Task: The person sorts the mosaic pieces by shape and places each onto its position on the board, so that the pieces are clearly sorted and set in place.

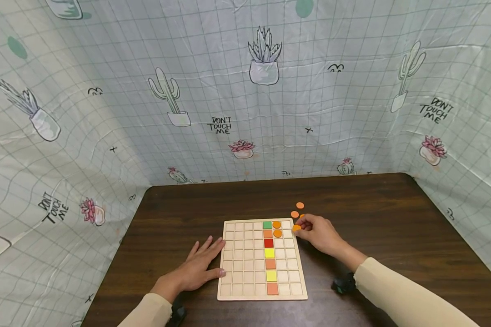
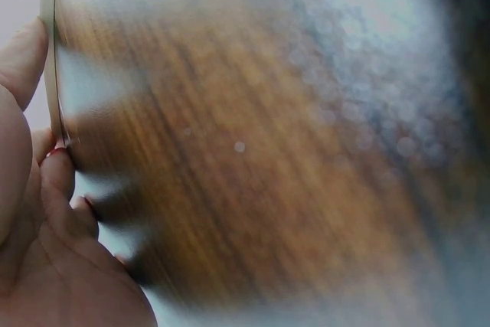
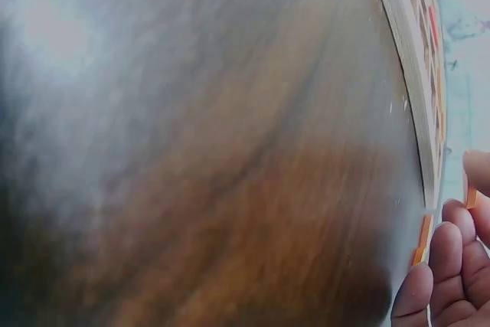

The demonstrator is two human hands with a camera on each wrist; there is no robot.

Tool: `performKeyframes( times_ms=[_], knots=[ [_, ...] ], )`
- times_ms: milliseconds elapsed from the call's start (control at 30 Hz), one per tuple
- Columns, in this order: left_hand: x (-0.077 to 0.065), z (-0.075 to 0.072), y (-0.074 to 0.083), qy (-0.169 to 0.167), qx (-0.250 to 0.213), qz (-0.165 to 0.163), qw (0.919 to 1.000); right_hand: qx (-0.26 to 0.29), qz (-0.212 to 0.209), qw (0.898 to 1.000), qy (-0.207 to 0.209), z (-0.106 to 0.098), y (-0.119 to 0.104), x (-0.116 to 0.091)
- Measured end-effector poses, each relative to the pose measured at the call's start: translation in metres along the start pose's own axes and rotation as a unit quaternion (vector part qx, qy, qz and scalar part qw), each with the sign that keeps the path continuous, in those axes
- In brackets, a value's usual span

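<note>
A wooden grid board [image 1: 238, 254] lies on the table, one column holding green, orange, red and yellow squares. Two orange discs [image 1: 277, 233] sit in the top two cells just right of that column. My right hand [image 1: 321, 234] pinches another orange disc [image 1: 296, 228] at the board's upper right corner; in the right wrist view this disc [image 3: 471, 199] shows edge-on between thumb and finger. Just beyond that hand lie a few loose orange discs [image 1: 300, 205], one partly hidden by the fingers. My left hand [image 1: 194, 268] rests with fingers spread, its tips touching the board's left edge.
The dark wooden table [image 1: 180, 209] reaches back to a patterned curtain [image 1: 245, 104] with cactus drawings, which hangs behind and on both sides. Dark wrist devices [image 1: 343, 284] are strapped under both forearms.
</note>
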State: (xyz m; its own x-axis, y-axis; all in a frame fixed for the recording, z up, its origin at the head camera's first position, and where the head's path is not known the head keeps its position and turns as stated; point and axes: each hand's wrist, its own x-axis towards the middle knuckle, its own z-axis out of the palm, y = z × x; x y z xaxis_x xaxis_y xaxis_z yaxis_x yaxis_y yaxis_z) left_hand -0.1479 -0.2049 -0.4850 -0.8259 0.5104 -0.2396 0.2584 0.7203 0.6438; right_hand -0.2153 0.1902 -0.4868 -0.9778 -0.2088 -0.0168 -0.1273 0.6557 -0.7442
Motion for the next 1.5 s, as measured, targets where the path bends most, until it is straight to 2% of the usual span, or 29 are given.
performKeyframes(
  times_ms=[267,500,633,867,1067,1267,1500],
  knots=[
    [0.001,-0.001,0.001,-0.005,0.017,-0.013,0.9998,0.011,-0.022,1.0,-0.019,0.007,-0.002,0.001],
    [0.0,0.001,-0.001,0.009,-0.002,0.007,0.9999,0.015,-0.031,0.999,-0.03,0.013,-0.007,0.0],
    [-0.001,-0.001,0.001,0.003,0.004,0.002,1.0,0.021,-0.034,0.998,-0.045,0.016,-0.011,-0.001],
    [0.001,-0.001,0.004,-0.004,0.027,-0.014,0.9995,-0.01,-0.07,0.995,-0.074,0.023,-0.013,-0.002],
    [0.0,-0.001,0.004,-0.003,0.017,-0.006,0.9998,-0.021,-0.092,0.993,-0.068,0.028,-0.016,-0.003],
    [0.0,0.002,-0.003,0.007,-0.007,0.009,0.9999,-0.029,-0.091,0.993,-0.067,0.03,-0.019,-0.004],
    [0.0,0.0,0.0,0.0,0.0,0.009,1.0,-0.031,-0.091,0.993,-0.067,0.032,-0.019,-0.005]
  ],
)
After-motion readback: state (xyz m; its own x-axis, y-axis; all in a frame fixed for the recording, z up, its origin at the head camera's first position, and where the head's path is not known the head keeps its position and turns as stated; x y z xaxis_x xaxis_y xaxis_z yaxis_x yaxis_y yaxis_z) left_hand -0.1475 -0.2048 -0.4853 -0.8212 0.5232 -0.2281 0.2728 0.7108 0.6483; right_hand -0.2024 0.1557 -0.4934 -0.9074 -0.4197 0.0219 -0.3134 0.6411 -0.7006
